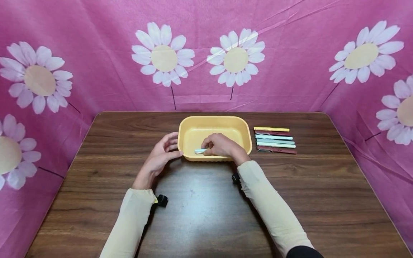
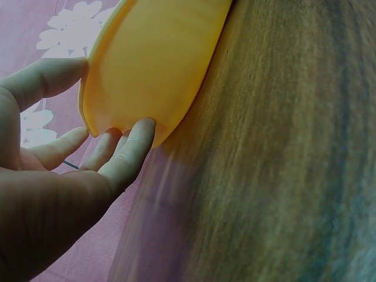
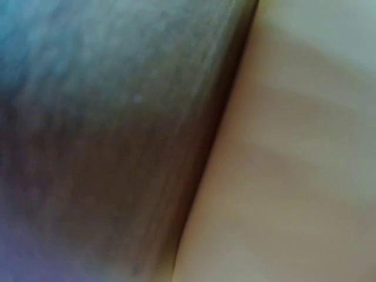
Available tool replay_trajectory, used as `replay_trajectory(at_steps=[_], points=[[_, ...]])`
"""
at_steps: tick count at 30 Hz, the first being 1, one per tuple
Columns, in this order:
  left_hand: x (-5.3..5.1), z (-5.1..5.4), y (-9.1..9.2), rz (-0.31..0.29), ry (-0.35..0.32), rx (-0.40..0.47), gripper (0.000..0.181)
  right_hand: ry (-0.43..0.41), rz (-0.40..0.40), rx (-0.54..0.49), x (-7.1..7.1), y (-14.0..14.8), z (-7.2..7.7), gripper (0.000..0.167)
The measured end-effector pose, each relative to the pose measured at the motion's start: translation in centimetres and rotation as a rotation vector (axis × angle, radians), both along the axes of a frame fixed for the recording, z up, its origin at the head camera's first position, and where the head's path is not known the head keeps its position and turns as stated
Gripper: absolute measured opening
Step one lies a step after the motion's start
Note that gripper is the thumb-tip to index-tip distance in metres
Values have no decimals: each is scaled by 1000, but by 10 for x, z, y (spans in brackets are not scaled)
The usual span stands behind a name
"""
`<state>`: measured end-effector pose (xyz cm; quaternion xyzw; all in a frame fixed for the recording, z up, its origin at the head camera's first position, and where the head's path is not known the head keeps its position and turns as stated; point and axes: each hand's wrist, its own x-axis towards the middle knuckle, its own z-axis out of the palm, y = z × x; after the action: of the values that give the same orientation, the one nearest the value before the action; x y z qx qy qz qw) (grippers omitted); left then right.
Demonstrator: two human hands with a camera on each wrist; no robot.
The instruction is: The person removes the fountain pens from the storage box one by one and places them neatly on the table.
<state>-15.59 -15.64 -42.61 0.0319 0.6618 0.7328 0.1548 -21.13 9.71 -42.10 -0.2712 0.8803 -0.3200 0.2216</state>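
Note:
A yellow plastic bin (image 1: 214,122) sits toward the back of the table in the head view. My right hand (image 1: 220,145) reaches into it over the front right and pinches a pale blue pen (image 1: 200,151) low inside, near the front wall. Part of that pen is hidden by the fingers. At the bin's left end, my left hand (image 1: 161,152) touches the outside with fairly straight, spread fingers. The left wrist view has the fingertips of this hand (image 2: 59,158) against the bin's end wall (image 2: 153,64). Neither the right hand nor the pen shows in the blurred right wrist view.
Right of the bin, several pens lie in a stack of roughly parallel rows: a yellow pen (image 1: 271,129), pale blue and mint ones, and a dark red pen (image 1: 276,149) nearest me. A pink flowered cloth (image 1: 200,98) hangs behind the wooden table (image 1: 322,200).

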Motion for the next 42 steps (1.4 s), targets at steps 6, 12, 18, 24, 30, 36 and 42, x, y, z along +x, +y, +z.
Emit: replay_trajectory(at_steps=[6,12,18,24,30,36,42], points=[[-3,0,0,-5,0,2,77,-8,-37,-44,-1,1,1,8],[-6,1,0,-10,0,-3,77,10,-84,-94,-2,3,2,11],[-9,1,0,-15,0,-9,77,26,-155,-166,-2,4,5,16],[-11,1,-1,-21,9,-9,76,95,-178,-181,-3,4,12,18],[-12,0,-3,-25,7,-8,77,182,-166,-158,0,7,19,19],[-12,-1,-6,-20,-6,-12,78,214,-161,-141,2,11,25,20],[-11,-3,-5,-19,-5,-14,77,255,-157,-115,5,21,30,19]])
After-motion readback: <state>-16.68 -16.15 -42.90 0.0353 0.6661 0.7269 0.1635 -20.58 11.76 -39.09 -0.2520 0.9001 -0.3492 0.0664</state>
